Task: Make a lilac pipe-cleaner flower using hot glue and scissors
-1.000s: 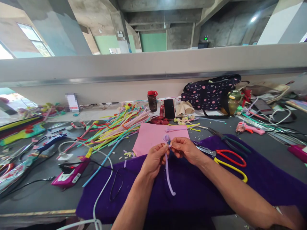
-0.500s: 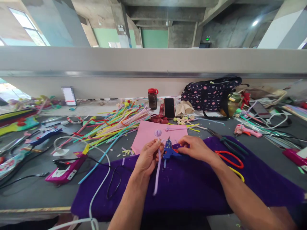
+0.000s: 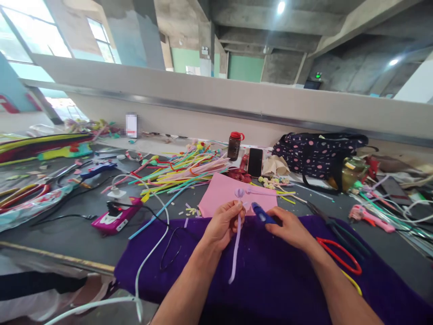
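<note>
Pinching a flower (image 3: 239, 193) by its stem (image 3: 236, 248) in the left hand (image 3: 223, 223), near the pink sheet (image 3: 216, 192), hiding the stem's top. Gripping a blue tool (image 3: 262, 213) in the right hand (image 3: 287, 225), covering its back.

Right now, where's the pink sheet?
The pink sheet is mid-table in the head view, just beyond your left hand and right hand, between the purple cloth and the dark-screened phone.

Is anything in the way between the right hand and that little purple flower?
Just the blue tool held in the right hand itself: it sticks out toward the purple flower, whose stem the left hand pinches. I see nothing else blocking the gap; the pink sheet lies behind.
</note>
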Demonstrator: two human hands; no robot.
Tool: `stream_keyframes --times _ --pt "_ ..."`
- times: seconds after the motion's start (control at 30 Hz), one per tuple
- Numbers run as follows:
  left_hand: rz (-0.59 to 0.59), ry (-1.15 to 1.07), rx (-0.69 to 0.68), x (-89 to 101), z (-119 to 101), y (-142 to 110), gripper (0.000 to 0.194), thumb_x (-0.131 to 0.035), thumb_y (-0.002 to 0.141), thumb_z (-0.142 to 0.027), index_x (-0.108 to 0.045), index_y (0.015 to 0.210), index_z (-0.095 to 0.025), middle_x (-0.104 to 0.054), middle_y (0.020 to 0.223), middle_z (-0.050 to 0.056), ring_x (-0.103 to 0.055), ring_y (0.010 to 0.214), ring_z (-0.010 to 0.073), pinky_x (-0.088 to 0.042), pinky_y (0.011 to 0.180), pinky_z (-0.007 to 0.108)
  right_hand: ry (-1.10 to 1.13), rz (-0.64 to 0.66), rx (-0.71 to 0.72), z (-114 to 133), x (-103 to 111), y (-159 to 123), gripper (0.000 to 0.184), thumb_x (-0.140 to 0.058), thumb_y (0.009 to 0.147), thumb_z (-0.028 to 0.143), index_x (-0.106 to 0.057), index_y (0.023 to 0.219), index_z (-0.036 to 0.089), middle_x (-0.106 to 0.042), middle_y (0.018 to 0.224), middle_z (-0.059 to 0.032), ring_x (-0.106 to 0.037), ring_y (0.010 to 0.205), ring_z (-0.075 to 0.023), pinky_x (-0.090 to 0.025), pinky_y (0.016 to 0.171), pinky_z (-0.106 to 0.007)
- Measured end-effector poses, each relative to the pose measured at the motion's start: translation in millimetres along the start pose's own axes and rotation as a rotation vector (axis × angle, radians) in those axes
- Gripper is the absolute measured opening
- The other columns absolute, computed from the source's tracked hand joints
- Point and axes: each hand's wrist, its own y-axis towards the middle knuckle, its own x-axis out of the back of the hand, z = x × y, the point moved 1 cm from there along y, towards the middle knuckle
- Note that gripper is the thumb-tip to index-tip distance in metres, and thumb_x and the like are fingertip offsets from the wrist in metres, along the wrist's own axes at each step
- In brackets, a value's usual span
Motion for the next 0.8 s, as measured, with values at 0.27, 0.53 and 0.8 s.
stream_keyframes --times 0.27,0.53,0.8 --pt "-0.022 -0.059 0.069 1.5 -2 1 0.025 -0.064 0.070 -0.034 -0.053 0.063 -0.012 -0.040 0.048 -0.005 -0.028 0.037 0.0010 -0.017 0.032 0.014 0.779 -0.138 0.094 21 11 -25 0.031 -0.048 0.076 0.042 -0.062 0.088 0.017 -0.063 0.081 -0.0101 -0.059 0.071 -0.0239 -0.044 0.059 -0.034" --pt "-0.077 0.004 0.046 -0.3 0 -1 0.027 -0.063 0.070 -0.037 -0.053 0.063 -0.013 -0.043 0.048 -0.005 -0.032 0.036 0.0009 -0.017 0.033 0.014 0.607 -0.189 0.107 25 -12 -53 0.026 -0.057 0.074 0.044 -0.064 0.086 0.022 -0.062 0.064 -0.0075 -0.059 0.059 -0.0234 -0.047 0.056 -0.035" --pt "-0.159 0.158 -0.020 -2.0 3 -1 0.028 -0.063 0.069 -0.040 -0.053 0.062 -0.014 -0.046 0.045 -0.005 -0.036 0.034 0.0026 -0.021 0.034 0.016 0.574 -0.177 0.167 27 -14 -48 0.034 -0.049 0.077 0.050 -0.065 0.084 0.020 -0.060 0.061 -0.0068 -0.055 0.052 -0.0199 -0.047 0.052 -0.032"
